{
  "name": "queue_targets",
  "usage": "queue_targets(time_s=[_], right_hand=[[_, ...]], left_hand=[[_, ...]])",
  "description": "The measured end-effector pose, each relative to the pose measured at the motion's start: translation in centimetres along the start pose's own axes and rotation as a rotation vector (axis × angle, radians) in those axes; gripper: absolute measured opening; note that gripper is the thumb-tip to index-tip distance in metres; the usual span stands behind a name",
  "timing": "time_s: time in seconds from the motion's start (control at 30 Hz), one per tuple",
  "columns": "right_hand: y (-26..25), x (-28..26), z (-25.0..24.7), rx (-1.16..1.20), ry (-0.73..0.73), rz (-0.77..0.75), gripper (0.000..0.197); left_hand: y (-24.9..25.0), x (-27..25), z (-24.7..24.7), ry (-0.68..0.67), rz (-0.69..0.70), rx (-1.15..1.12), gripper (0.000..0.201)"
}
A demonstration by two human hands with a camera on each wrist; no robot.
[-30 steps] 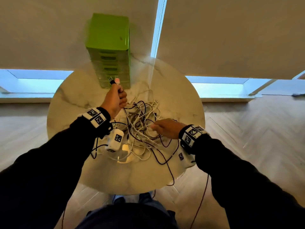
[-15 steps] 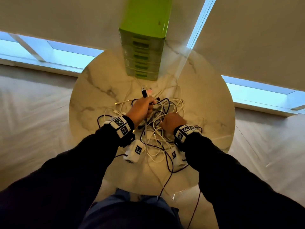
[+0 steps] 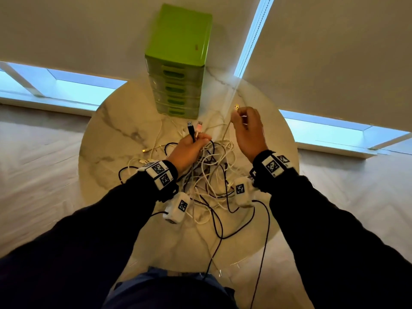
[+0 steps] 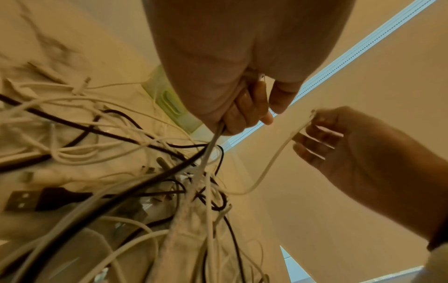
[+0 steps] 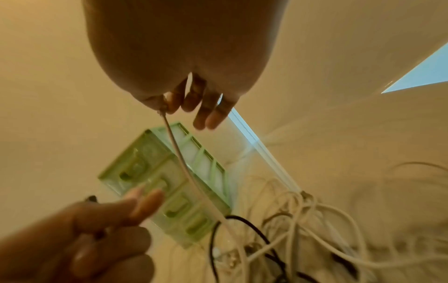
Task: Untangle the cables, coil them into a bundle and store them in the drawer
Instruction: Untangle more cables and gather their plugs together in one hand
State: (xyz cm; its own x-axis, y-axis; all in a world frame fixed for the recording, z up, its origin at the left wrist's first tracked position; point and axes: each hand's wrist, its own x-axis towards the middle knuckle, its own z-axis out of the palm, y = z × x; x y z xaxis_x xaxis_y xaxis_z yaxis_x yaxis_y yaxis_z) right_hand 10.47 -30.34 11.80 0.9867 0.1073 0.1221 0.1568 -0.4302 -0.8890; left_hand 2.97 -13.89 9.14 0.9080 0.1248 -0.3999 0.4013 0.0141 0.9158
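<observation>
A tangle of white and black cables [image 3: 209,175] lies on the round marble table [image 3: 107,134]. My left hand [image 3: 189,148] grips two cable ends, a black plug [image 3: 190,128] and a pink plug [image 3: 199,128], which stick up from the fist. To its right, my right hand [image 3: 247,130] is raised and pinches a white cable [image 5: 179,157] just below its plug [image 3: 236,107]; the other fingers are loose. That cable [image 4: 274,159] hangs down into the pile. A green drawer unit [image 3: 178,63] stands behind the hands, drawers closed.
The table stands against a beige wall or blind with a bright gap [image 3: 252,36]. Loose cable ends [image 3: 146,150] lie left of the pile. Black cables [image 3: 265,230] trail off the near table edge. My knees [image 3: 167,288] are below.
My right hand left the pile and rose to the right, pulling a white cable end up with it. The left hand still grips the black and pink plugs. The head view shifted.
</observation>
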Motion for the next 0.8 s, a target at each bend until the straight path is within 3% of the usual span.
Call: queue_targets(time_s=[0.1, 0.17, 0.23, 0.3, 0.4, 0.5, 0.63, 0.8], right_hand=[[-1.8, -0.9, 0.4, 0.307, -0.179, 0.148, 0.016], [-1.9, -2.0, 1.4, 0.171, -0.211, 0.058, 0.015], [-1.7, -2.6, 1.9, -0.038, -0.202, -0.091, 0.013], [-2.1, -3.0, 2.3, -0.055, -0.19, -0.122, 0.014], [-1.8, -3.9, 2.9, 0.135, -0.26, 0.107, 0.024], [-0.8, -5.6, 3.4, 0.197, -0.462, 0.251, 0.053], [-0.5, -7.8, 3.4, 0.049, -0.606, 0.054, 0.041], [-0.6, -8.9, 3.9, -0.11, -0.518, -0.109, 0.028]], left_hand=[[0.8, -0.4, 0.7, -0.027, 0.06, 0.002, 0.018], [1.3, -1.0, 0.8, -0.076, 0.109, 0.041, 0.019], [1.6, -1.7, 0.8, -0.115, 0.151, 0.091, 0.007], [1.7, -2.5, 0.7, -0.112, 0.18, 0.109, 0.023], [0.9, -2.7, 0.2, -0.091, 0.184, 0.055, 0.025], [0.2, -2.6, -0.8, -0.041, 0.165, -0.013, 0.027], [0.7, -2.7, -1.4, 0.072, 0.138, -0.077, 0.027], [0.7, -2.4, -1.4, 0.116, 0.093, -0.216, 0.027]])
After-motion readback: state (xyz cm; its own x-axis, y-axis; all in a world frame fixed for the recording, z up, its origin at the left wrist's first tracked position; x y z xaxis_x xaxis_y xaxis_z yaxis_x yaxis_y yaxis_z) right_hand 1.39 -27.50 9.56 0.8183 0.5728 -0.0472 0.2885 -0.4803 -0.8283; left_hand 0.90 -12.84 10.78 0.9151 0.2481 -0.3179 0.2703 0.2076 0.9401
